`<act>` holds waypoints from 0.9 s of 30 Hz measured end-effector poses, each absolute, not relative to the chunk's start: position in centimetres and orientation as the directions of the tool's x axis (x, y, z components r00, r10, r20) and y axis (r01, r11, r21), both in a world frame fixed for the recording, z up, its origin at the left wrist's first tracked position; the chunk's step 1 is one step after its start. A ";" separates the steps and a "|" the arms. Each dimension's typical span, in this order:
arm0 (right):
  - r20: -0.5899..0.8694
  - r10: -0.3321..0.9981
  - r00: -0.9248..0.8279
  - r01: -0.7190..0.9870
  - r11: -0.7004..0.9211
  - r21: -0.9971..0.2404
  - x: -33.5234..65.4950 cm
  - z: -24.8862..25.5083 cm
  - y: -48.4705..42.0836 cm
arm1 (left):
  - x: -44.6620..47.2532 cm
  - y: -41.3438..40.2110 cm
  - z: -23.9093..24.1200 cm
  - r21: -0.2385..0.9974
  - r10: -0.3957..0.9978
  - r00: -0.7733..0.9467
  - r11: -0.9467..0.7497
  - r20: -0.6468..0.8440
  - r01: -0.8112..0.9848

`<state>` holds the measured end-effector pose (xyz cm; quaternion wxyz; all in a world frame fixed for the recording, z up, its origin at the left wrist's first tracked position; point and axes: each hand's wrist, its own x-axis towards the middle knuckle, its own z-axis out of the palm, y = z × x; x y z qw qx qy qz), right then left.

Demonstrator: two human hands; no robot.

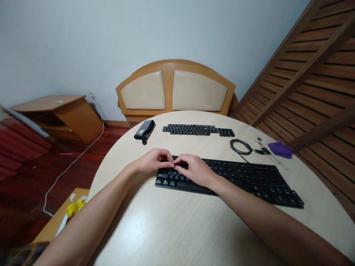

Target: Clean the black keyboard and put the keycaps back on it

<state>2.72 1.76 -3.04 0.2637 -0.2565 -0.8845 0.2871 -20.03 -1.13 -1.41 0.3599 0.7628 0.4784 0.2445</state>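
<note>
Over one keyboard (235,173), one left hand (152,161) and one right hand (196,170) meet, each grip pinched, on what I can't tell.

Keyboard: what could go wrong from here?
A bump could scatter the loose keys laid in rows beyond the keyboard. The left hand and right hand meet at the fingertips near the keyboard's left end; a key there might slip. The coiled cable runs to the keyboard's far edge; snagging it could shift the keyboard.
</note>
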 end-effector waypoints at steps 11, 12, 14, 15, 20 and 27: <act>0.362 0.529 -0.767 0.303 0.797 -0.523 1.8 -3.5 1.3 | -22.8 -1.1 -1.0 0.709 0.881 0.473 -0.320 -0.022 0.629; 0.364 0.523 -0.771 0.295 0.800 -0.523 1.7 -3.7 1.2 | -22.8 -1.1 -1.1 0.712 0.878 0.477 -0.317 -0.030 0.627; 0.370 0.510 -0.777 0.275 0.802 -0.530 1.6 -4.0 1.1 | -22.8 -1.1 -1.2 0.714 0.871 0.491 -0.328 -0.025 0.618; 0.374 0.508 -0.776 0.268 0.802 -0.534 1.7 -4.2 1.1 | -22.8 -1.1 -1.2 0.714 0.867 0.498 -0.336 -0.020 0.614; 0.380 0.511 -0.771 0.266 0.801 -0.536 1.7 -4.5 1.1 | -22.7 -1.0 -1.1 0.719 0.861 0.509 -0.352 -0.002 0.599; 0.380 0.523 -0.763 0.273 0.793 -0.544 1.6 -4.6 1.2 | -22.8 -1.0 -1.3 0.716 0.851 0.525 -0.361 -0.009 0.597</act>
